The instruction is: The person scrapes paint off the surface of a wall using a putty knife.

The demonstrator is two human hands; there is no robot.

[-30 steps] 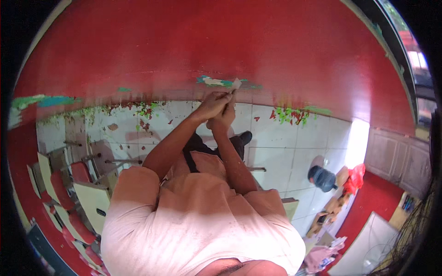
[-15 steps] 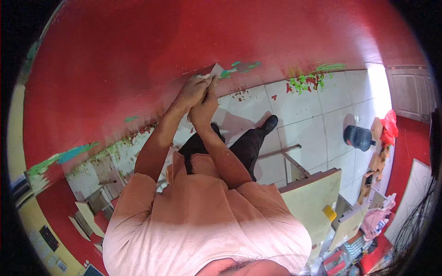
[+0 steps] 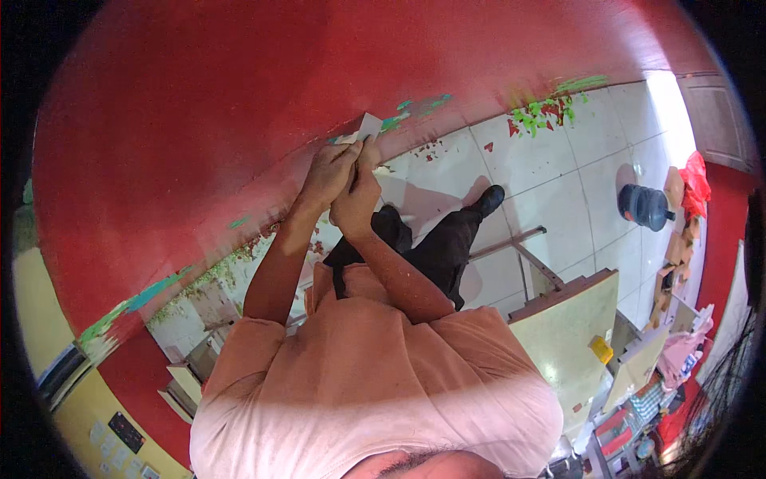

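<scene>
Both my hands are closed together on a scraper [image 3: 369,126], whose flat pale blade sticks out beyond my fingers and lies against the red wall [image 3: 239,96]. My left hand [image 3: 325,174] is on the left, its fingers wrapped toward the base of the blade. My right hand [image 3: 357,198] overlaps it from the right and below. The handle is hidden in the two grips. Just right of the blade, the red paint is gone in a green and teal patch [image 3: 415,112]. Another bare green-teal strip [image 3: 144,299] runs low on the wall at the far left.
Green and red paint flakes [image 3: 546,116] lie on the white tiled floor [image 3: 550,188] along the wall. A blue water jug [image 3: 645,207] rests on its side at the right. A table [image 3: 570,335] bearing a yellow object [image 3: 601,349] stands near my right side.
The view has shifted, so floor and furniture sit further right in the picture. My hands keep their hold on the scraper, with its blade still at nearly the same part of the wall.
</scene>
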